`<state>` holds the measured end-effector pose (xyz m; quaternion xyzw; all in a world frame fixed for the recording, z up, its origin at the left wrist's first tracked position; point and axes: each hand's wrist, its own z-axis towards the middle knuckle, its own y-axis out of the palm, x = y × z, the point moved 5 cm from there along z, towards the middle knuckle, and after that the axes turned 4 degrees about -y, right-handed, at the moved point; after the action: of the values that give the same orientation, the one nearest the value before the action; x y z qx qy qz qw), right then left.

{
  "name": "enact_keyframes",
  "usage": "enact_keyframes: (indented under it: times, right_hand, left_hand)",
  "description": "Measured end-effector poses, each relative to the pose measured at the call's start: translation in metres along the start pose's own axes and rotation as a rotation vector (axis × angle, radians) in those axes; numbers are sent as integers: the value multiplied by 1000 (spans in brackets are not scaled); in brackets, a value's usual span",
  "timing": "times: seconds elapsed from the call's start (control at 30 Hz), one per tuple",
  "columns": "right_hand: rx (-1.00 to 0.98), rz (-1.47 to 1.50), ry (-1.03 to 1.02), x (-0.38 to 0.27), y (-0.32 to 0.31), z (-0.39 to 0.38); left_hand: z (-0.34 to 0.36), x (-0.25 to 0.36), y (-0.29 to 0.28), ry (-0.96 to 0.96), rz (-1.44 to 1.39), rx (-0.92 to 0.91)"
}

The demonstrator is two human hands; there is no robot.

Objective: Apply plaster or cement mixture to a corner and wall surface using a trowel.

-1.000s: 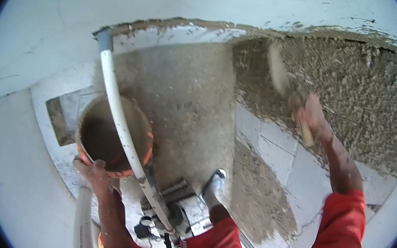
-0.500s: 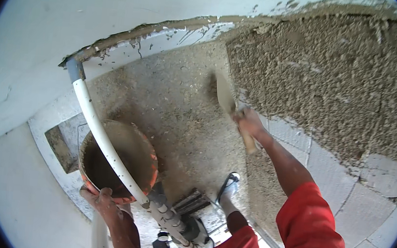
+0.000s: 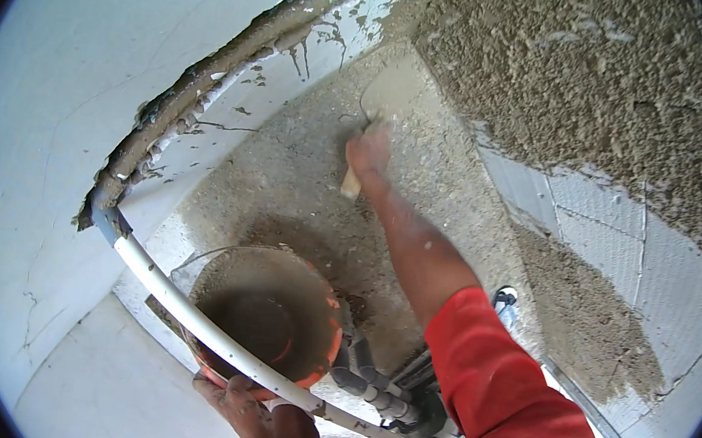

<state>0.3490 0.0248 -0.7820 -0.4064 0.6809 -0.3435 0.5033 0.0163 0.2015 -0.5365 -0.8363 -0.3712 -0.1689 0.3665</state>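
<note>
My right hand (image 3: 369, 146) is closed around the wooden handle of a trowel (image 3: 350, 183), its arm stretched far forward. The trowel's blade points away from me over rough grey concrete (image 3: 450, 174) and blends with it, so its edges are hard to make out. Below on the left, my left hand (image 3: 237, 408) grips the near rim of an orange bucket (image 3: 330, 324). Grey mortar coats the bucket's inside, and its dark bottom shows. A white pipe (image 3: 180, 299) crosses in front of the bucket.
Coarse mortar (image 3: 571, 80) covers the upper right surface, above bare pale panels (image 3: 599, 215). A mortar-filled groove (image 3: 212, 76) runs along the white wall (image 3: 121, 41). Grey pipe fittings (image 3: 375, 397) stand beside the bucket. A shoe (image 3: 506, 302) shows right of my arm.
My right hand has swung left and farther away with the trowel, off the edge of the coarse mortar. The view has shifted; the left hand still holds the bucket.
</note>
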Motion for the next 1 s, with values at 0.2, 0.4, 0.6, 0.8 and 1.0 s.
enact_keyframes:
  times: [0.2, 0.4, 0.6, 0.8, 1.0]
  right_hand:
    - [-14, 345, 271, 1, -8, 36]
    - [57, 542, 197, 25, -35, 10]
    - [256, 132, -163, 51, -110, -47]
    - [-212, 99, -419, 98, -182, -140]
    - [-808, 11, -439, 55, -328, -234]
  left_hand:
    - [-3, 10, 12, 130, -88, -22]
    - [-3, 8, 6, 103, -27, -80]
    - [8, -7, -10, 105, 9, 33]
    - [9, -8, -15, 168, -16, 12]
    - [2, 5, -16, 218, -50, -35]
